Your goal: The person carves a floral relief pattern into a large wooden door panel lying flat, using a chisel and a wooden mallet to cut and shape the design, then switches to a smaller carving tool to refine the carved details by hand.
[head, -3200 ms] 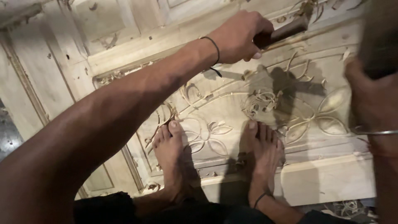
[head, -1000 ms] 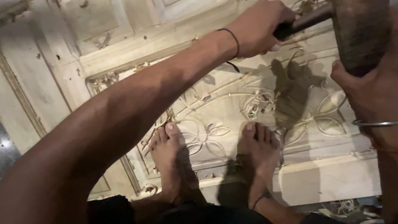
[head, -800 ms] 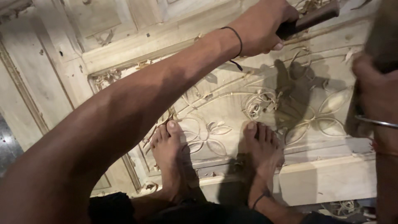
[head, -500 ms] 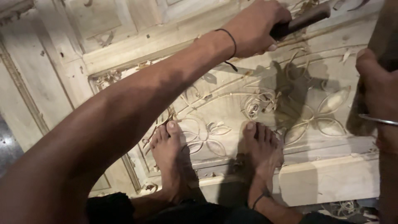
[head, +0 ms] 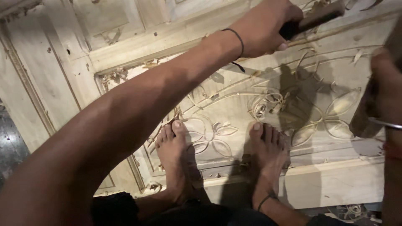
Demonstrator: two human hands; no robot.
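I see the pale carved wooden door panel (head: 234,104) lying flat beneath me, both bare feet (head: 176,155) planted on its floral carving, side by side. My left hand (head: 268,27) sits at the panel's far edge, closed around a dark-handled chisel (head: 312,19) that points right. My right hand (head: 387,79) hangs at the right border, above the panel. Curled wood shavings (head: 264,104) lie between the feet and the chisel.

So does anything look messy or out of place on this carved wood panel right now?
Loose wood shavings lie curled on the carved panel, with more along its left border. Both bare feet stand on the carving. The left hand grips a dark-handled tool.
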